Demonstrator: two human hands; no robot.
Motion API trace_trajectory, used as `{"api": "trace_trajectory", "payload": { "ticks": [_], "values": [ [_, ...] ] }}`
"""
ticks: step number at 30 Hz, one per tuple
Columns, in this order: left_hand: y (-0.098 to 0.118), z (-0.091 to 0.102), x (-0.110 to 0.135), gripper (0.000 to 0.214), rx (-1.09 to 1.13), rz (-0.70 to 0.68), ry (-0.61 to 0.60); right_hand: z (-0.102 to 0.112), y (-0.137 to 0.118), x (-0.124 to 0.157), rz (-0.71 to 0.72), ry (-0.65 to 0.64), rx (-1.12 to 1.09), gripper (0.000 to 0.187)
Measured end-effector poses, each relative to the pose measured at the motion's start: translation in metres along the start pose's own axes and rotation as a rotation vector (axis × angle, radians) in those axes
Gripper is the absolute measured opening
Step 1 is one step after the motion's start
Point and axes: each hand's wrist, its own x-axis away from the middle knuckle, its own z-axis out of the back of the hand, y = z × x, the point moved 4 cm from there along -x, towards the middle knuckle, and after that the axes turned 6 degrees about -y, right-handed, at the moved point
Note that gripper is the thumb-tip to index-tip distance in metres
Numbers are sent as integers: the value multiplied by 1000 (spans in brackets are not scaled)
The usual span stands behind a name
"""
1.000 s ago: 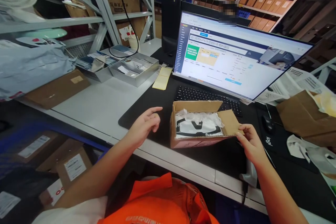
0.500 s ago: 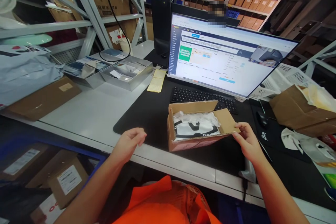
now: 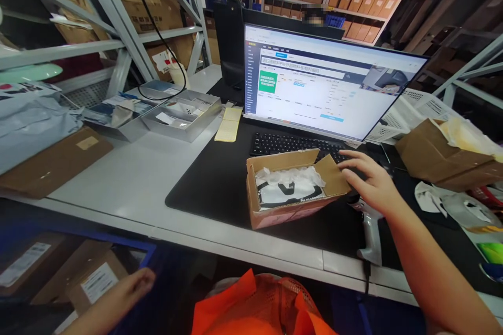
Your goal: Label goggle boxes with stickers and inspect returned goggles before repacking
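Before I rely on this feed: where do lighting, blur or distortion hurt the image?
Head view: the monitor glows brightly, its smallest text unreadable; lettering on the white-and-black package inside the open cardboard box is smeared; the blue crate at lower left sits in dim light; the left hand looks slightly soft; wide-angle distortion stretches the outer edges.
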Motion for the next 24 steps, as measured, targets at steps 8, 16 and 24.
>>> {"api": "trace_trajectory", "payload": {
  "ticks": [8,16,24],
  "values": [
    [90,8,6,49,79,-184,-155,-57,-82,-63,30,-651,446,35],
    [227,-69,-83,139,-72,-632,-172,-89,-76,-69,143,-664,625,18],
    [259,-97,-119,150,-158,-812,-49,-53,-58,-42,72,-438,334,20]
  ]
}}
